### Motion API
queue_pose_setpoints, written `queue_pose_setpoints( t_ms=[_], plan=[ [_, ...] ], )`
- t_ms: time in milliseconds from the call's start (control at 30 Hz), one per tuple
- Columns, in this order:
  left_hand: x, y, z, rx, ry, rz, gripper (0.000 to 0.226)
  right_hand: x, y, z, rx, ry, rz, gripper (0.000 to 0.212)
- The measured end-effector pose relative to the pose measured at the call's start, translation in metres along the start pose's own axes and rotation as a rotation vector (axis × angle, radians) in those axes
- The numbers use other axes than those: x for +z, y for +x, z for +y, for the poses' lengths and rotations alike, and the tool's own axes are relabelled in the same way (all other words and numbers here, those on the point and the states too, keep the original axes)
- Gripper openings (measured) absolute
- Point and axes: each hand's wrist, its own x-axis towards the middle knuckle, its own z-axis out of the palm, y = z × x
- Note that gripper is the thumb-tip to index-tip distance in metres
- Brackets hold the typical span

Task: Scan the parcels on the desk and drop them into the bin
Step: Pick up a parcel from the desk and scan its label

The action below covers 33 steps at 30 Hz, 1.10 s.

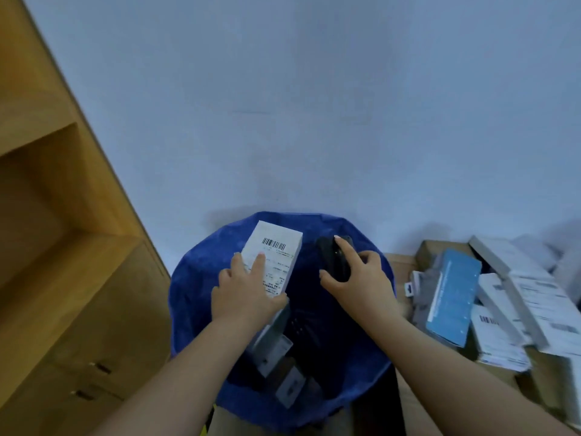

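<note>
A person's left hand (243,292) grips a white parcel (274,258) by its near end, thumb under the near right corner and forefinger laid flat across the printed label, holding it tilted above the open mouth of a bin (201,278) lined with a blue bag. A barcode (274,244) runs across the far end of the label, facing up. Just to the right, the right hand (361,278) curls around a black handheld scanner (333,258), forefinger stretched along its top, also over the bin; scanner and parcel sit close together but apart. Inside the bin, below the left wrist, lie several parcels already dropped (276,350), grey and white with small labels. At the right, on a brown desk (405,262), a loose heap of waiting parcels (515,306) includes a blue box (452,297) and several white cartons with shipping labels, blurred. A wooden cabinet (63,247) with open shelves stands at the left against a pale wall (314,105).
</note>
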Motion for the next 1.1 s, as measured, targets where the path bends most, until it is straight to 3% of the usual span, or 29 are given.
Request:
queue_pose_setpoints(
  t_ms=[300,667,867,1100],
  plan=[
    [0.096,0.066,0.001,0.053,0.048,-0.255,0.099,0.089,0.040,0.045,0.312,-0.015,-0.091,0.079],
    [0.212,0.136,-0.018,0.316,0.121,-0.484,0.093,0.198,0.045,0.096,0.791,0.005,-0.045,0.079],
    [0.284,0.155,-0.023,0.422,0.116,-0.548,0.097,0.251,0.057,0.134,0.952,0.012,-0.023,0.080],
    [0.346,0.158,-0.041,0.396,0.178,-0.591,0.094,0.301,0.052,0.169,1.047,0.012,-0.083,0.082]
  ],
)
